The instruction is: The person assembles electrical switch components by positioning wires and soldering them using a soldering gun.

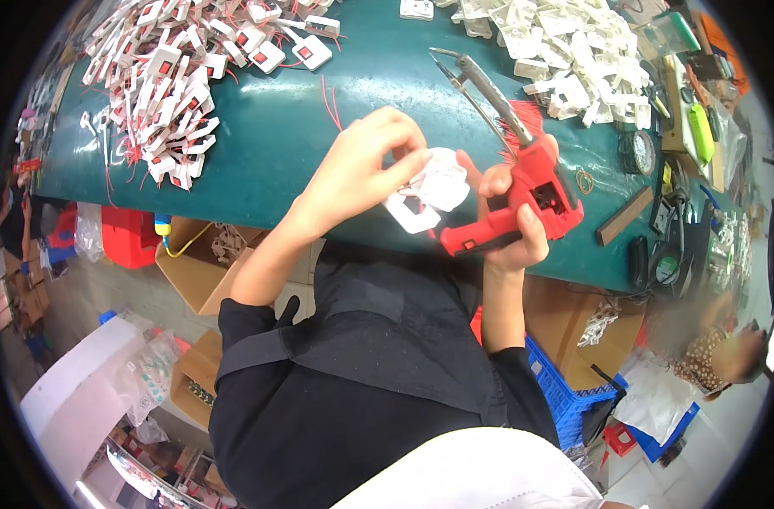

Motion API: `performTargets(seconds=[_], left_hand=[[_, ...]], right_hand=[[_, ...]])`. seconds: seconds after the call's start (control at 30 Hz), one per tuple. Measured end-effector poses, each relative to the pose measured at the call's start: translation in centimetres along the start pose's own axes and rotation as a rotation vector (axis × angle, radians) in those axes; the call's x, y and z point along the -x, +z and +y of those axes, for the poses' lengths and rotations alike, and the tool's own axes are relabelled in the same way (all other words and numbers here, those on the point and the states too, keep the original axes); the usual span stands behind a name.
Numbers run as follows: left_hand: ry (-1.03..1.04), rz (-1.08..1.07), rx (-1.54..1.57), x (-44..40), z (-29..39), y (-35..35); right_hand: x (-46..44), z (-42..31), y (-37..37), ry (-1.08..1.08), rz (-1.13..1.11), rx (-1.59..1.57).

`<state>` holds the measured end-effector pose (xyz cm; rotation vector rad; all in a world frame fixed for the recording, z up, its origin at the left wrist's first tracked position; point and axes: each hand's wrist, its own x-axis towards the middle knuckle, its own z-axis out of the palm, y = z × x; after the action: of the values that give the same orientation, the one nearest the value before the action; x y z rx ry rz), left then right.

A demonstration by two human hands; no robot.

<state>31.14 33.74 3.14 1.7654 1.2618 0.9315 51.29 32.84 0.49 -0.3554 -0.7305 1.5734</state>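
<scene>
My left hand (371, 163) is closed, its thumb and fingers pinching a small white plastic housing (444, 180) in front of my apron. A square white frame (412, 214) with an opening hangs just below it, and thin red wires (330, 103) stick up beyond the hand. My right hand (518, 225) is wrapped round the red handle of a soldering gun (539, 182). The gun's metal barrel and thin feed tube point up and away, toward the far side of the table. Its tip is apart from the white housing.
A heap of white parts with red wires (170, 89) covers the far left of the green table (268, 127). White plastic housings (565, 55) are piled at far right. Red wires (522, 123) lie behind the gun. A solder spool (637, 153) and wooden strip (624, 215) sit at right.
</scene>
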Motion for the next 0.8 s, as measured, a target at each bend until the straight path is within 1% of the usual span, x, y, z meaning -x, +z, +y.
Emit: performTargets(seconds=[0.03, 0.07, 0.1, 0.17, 0.2, 0.23, 0.3, 0.33, 0.37, 0.43, 0.5, 0.57, 0.6, 0.67, 0.73, 0.8], left_hand=[[0.151, 0.154, -0.086, 0.2, 0.0, 0.1], [0.209, 0.111, -0.112, 0.8, 0.4, -0.6], [0.211, 0.051, -0.018, 1.6, 0.8, -0.9], [0.313, -0.04, -0.098, 2.9, 1.1, -1.0], [0.316, -0.085, -0.175, 3.6, 1.0, -0.8], [0.392, -0.036, -0.181, 4.0, 0.8, -0.6], [0.3, 0.129, 0.017, 5.3, -1.2, -0.4], [0.296, 0.289, 0.03, 5.5, -2.2, -0.2], [0.331, 0.364, -0.017, 5.7, -3.7, -0.4], [0.21, 0.402, -0.135, 6.2, -5.5, -0.2], [0.238, 0.35, -0.176, 7.0, -5.9, -0.5], [0.328, 0.111, -0.229, 7.5, -5.6, -1.7], [0.28, -0.012, -0.313, 7.8, -5.5, -2.2], [0.291, -0.02, -0.373, 7.9, -6.1, -2.4], [0.352, -0.034, -0.447, 7.6, -6.5, -3.0], [0.326, -0.007, -0.445, 7.4, -6.9, -3.5]], right_hand=[[0.1, -0.1, 0.1, 0.006, -0.006, 0.0], [0.4, -0.3, 0.2, -0.006, -0.004, 0.01], [0.7, -0.5, 0.3, -0.02, 0.0, 0.02], [1.3, -0.6, 0.3, -0.012, 0.017, 0.022], [1.8, -0.6, 0.3, -0.021, 0.011, 0.089], [2.1, -0.5, 0.2, -0.029, 0.004, 0.154], [2.3, -0.3, 0.0, -0.024, -0.007, 0.161], [2.2, -0.3, 0.2, -0.062, -0.002, 0.176], [2.2, -0.2, 0.4, -0.093, 0.005, 0.19], [2.4, 0.0, 0.3, -0.075, 0.052, 0.227], [2.2, -0.2, 0.8, -0.086, 0.026, 0.252], [2.2, -0.1, 0.7, -0.079, 0.02, 0.25], [2.2, -0.1, 0.8, -0.084, 0.033, 0.267], [2.2, 0.1, 0.8, -0.091, 0.052, 0.283], [2.1, 0.0, 2.2, -0.106, 0.051, 0.294], [2.2, -0.1, 2.7, -0.123, 0.057, 0.309]])
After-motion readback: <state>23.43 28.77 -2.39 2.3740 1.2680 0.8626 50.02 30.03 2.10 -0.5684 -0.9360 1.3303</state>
